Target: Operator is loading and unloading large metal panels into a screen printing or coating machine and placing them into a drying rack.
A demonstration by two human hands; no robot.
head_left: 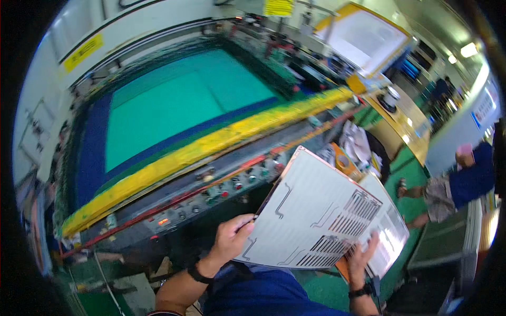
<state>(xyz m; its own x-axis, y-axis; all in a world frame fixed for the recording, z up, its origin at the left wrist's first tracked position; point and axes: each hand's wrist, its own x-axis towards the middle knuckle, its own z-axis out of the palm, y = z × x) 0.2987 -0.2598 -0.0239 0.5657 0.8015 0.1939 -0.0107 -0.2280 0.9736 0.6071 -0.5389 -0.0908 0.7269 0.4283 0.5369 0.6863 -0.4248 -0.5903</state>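
My left hand (233,237) grips the left edge of a large, thin white panel (300,210), its thumb on the front face. Dark bent lines and two blocks of dark slots mark this panel, which is tilted in front of me. Behind it, to the right, is a second pale, shiny sheet (392,237), partly covered. My right hand (361,258) is at the panel's lower right corner, fingers apart, in front of the shiny sheet; whether it touches the sheet is blurred. Something orange (342,267) shows by that wrist.
A large machine with a teal screen (184,100) and a yellow front bar (221,150) fills the left. Buttons line its front panel (226,194). A wooden table (408,126) stands at right, beyond a bin of crumpled material (356,142). Another person (469,176) is at far right.
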